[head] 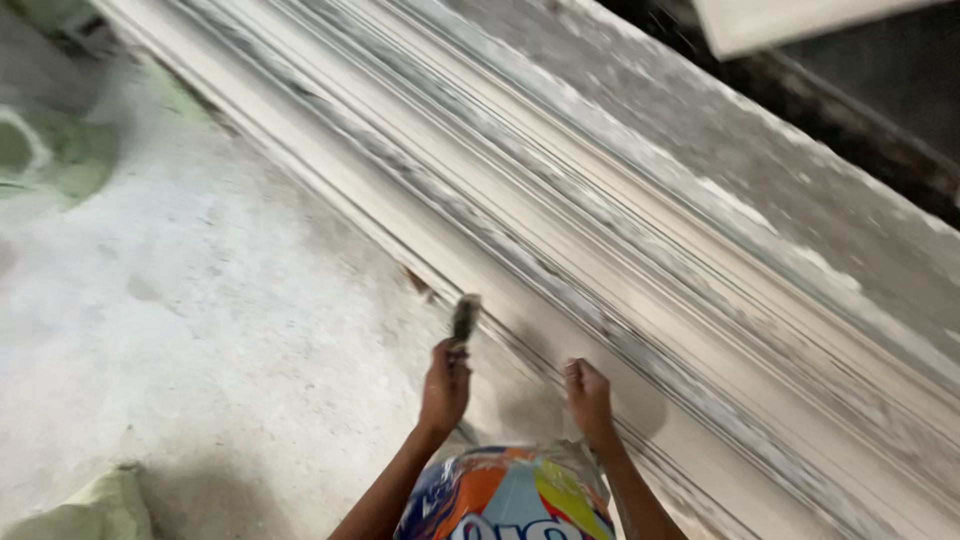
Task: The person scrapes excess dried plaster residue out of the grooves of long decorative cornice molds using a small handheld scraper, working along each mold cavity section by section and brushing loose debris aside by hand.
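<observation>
Dusty pale concrete floor [200,300] borders a long, ridged white plaster moulding [620,250]. Beside its near edge, the left hand [445,385] clenches a small grey brush [464,318]; the right hand [588,398] rests fisted on it. The moulding looks stiff, heavy, brittle; best supported underneath.

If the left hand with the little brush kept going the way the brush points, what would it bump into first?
The left hand holds a small dark-bristled brush pointing up and away. Straight ahead lies the long, pale, ridged plaster moulding running diagonally, so the bristles would probably meet its lower edge first, though depth is hard to judge.
</observation>
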### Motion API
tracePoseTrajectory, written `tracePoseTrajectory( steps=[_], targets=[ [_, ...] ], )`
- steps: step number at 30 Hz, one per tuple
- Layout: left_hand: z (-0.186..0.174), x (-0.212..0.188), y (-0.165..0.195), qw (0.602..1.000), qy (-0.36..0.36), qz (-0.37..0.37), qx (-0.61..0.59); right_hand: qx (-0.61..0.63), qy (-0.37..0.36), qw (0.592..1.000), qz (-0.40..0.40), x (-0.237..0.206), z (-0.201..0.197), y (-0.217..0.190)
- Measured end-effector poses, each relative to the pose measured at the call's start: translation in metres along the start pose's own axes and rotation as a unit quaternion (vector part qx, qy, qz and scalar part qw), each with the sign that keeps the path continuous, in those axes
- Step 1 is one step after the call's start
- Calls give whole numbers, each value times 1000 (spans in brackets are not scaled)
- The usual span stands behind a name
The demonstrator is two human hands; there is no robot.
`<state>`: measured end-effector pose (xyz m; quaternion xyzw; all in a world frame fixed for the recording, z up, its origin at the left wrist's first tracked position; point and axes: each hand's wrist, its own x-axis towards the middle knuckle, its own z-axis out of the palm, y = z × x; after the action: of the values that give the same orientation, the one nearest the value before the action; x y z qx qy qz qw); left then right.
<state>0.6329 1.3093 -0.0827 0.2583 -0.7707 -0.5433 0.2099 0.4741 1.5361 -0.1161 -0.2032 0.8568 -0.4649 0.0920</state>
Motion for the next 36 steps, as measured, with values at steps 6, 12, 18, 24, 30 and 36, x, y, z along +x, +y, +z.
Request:
tracePoseTrajectory(
  steps=[6, 12, 18, 24, 30, 36],
  targets=[
    [-172, 16, -49, 963, 217, -156, -16, 53, -224, 970, -78, 39, 119, -115],
    [-218, 16, -90, 942, 231, -220, -105, -41, -340, 934, -99, 77, 205, -166],
    [-256, 105, -112, 946, 154, -274, -83, 2, -462, 882, -99, 141, 317, -223],
    [-346, 283, -113, 972, 135, -193, -5, -36, -561, 818, -125, 249, 427, -323],
    [-396, 425, -110, 975, 125, -168, -80, -10, -432, 879, -200, 346, 479, -396],
    [-415, 551, -141, 995, 43, -93, 6, -115, -270, 953, -75, 440, 519, -418]
  ],
)
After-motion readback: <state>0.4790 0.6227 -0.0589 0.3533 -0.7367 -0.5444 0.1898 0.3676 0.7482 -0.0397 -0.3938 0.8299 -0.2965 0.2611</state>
